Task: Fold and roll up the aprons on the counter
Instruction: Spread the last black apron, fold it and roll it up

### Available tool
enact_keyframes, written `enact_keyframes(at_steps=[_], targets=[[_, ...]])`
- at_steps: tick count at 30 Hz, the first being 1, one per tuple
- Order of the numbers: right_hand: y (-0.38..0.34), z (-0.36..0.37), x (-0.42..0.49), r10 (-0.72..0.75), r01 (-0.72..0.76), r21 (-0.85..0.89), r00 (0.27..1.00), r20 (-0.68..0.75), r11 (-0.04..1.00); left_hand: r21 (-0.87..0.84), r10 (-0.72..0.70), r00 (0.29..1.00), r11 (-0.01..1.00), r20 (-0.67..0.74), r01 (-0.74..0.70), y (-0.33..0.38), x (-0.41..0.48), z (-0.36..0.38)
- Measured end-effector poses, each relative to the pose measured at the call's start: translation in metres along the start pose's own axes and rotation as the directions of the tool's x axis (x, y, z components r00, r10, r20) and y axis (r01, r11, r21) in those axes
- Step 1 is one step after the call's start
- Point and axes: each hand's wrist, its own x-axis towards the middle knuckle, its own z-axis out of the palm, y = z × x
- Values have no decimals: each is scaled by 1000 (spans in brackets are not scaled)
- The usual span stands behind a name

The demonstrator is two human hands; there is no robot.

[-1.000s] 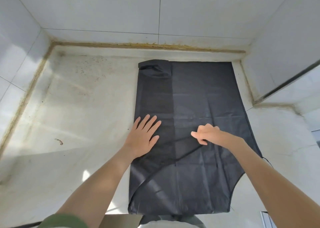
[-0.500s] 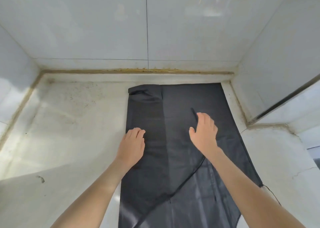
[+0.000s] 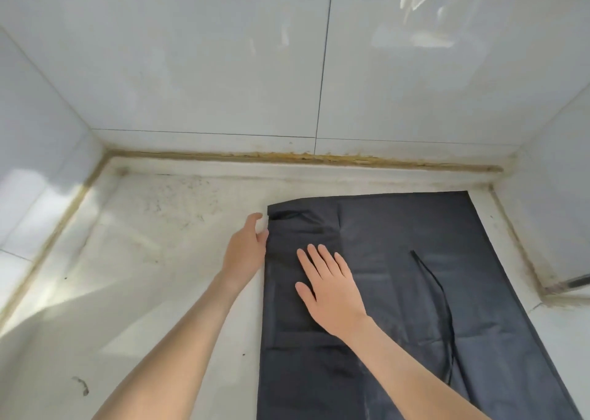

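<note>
Near edge of the counter [image 3: 143,308]: both forearms come in from the bottom of the view. The right forearm crosses the near part of the apron and hides the cloth beneath it. A small dark smear [image 3: 81,386] sits on the pale, scuffed counter top toward the near left.

The apron [image 3: 399,260] lies flat on the right half of the counter. It is black, thin and matte, with faint creases. Its near end runs out of view at the bottom. Its right edge lies close along the counter's right edge, under the side wall [image 3: 558,180].

A thin black tie string [image 3: 439,292] curves loose over the cloth, right of the hands.

Right hand [image 3: 332,288]: released, palm down, fingers straight and slightly spread, pressing on the left strip of the apron, where a doubled layer reads darker.

Left hand [image 3: 245,250]: on the counter against the apron's left edge, near its far left corner. Fingers are bent toward the hem; I cannot tell whether they pinch the cloth or only touch it.

The far left corner of the apron shows a small rumpled fold [image 3: 297,217]. The far hem sits near the counter's back edge.

Beyond that, a yellowed, dirty sealant seam [image 3: 303,158] runs along the back edge, with glossy white wall tiles [image 3: 223,68] above.
</note>
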Motion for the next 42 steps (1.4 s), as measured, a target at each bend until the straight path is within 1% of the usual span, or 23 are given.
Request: enact_keyframes(at_steps=[2, 3, 5, 6, 7, 8, 12, 14, 16, 17, 19, 20, 21, 22, 24, 26, 28, 30, 32, 35, 39, 40, 42], targets=[[1, 2, -10, -35, 35, -21, 999, -18, 999, -196, -71, 992, 976, 107, 91, 3, 16, -9], [1, 2, -12, -39, 39, -32, 999, -19, 999, -221, -78, 982, 968, 172, 116, 4, 25, -12], [0, 1, -12, -38, 38, -31, 999, -4, 999, -94, -29, 965, 994, 260, 55, 9, 40, -15], [0, 1, -12, -37, 37, -25, 999, -3, 999, -21, -2, 962, 1000, 273, 8, 12, 46, -17], [1, 1, -11, -34, 34, -18, 999, 0, 999, 8, 21, 962, 1000, 271, -24, 15, 51, -18], [1, 1, -10, -33, 33, -16, 999, -3, 999, -10, 36, 963, 999, 267, -34, 17, 55, -20], [1, -1, -10, -29, 29, -17, 1000, 0, 999, -288, 31, 938, 955, 345, 74, 30, 65, -34], [1, -2, -10, -31, 31, -11, 1000, 3, 999, -399, 1, 946, 907, 324, 135, 37, 73, -40], [1, -2, -10, -27, 27, -16, 1000, 6, 999, -508, -75, 970, 841, 230, 185, 45, 83, -45], [1, -2, -10, -21, 21, -19, 1000, 8, 1000, -494, -110, 977, 849, 182, 187, 47, 88, -47], [1, -2, -10, -16, 16, -23, 1000, 11, 1000, -289, -156, 981, 939, 119, 185, 46, 90, -45], [1, -2, -10, -16, 17, -23, 1000, 12, 1000, -181, -188, 976, 962, 111, 206, 43, 87, -41], [1, -2, -10, -16, 16, -22, 1000, 12, 1000, -120, -243, 962, 959, 122, 258, 41, 83, -35], [0, -2, -10, -16, 16, -20, 1000, 12, 1000, -102, -309, 938, 940, 156, 326, 38, 76, -30], [0, -2, -10, -13, 13, -15, 1000, 12, 1000, -154, -382, 888, 890, 256, 428, 34, 65, -17], [0, -3, -10, -13, 13, -11, 1000, 12, 1000, -317, -363, 885, 836, 291, 447, 32, 60, -6], [0, -3, -10, -15, 15, -11, 1000, 6, 1000, -458, -331, 904, 782, 269, 423, 36, 57, -2], [-1, -3, -9, -15, 15, -12, 1000, 5, 1000, -544, -294, 928, 751, 231, 374, 40, 59, -2], [-1, -4, -9, -13, 13, -11, 1000, 3, 1000, -565, -275, 945, 758, 177, 326, 41, 62, -3], [-2, -5, -11, -12, 12, 1, 1000, 12, 1000, -570, -297, 946, 759, 128, 315, 37, 63, -1], [-2, -4, -10, -15, 15, 10, 1000, 5, 1000, -637, -331, 933, 690, 144, 343, 36, 59, -6], [-1, -4, -11, -12, 12, 15, 1000, -2, 1000, -622, -319, 935, 703, 156, 344, 38, 57, -12], [-1, -5, -11, 11, -10, 66, 1000, -13, 998, -534, -261, 939, 773, 223, 342, 41, 53, -23]])
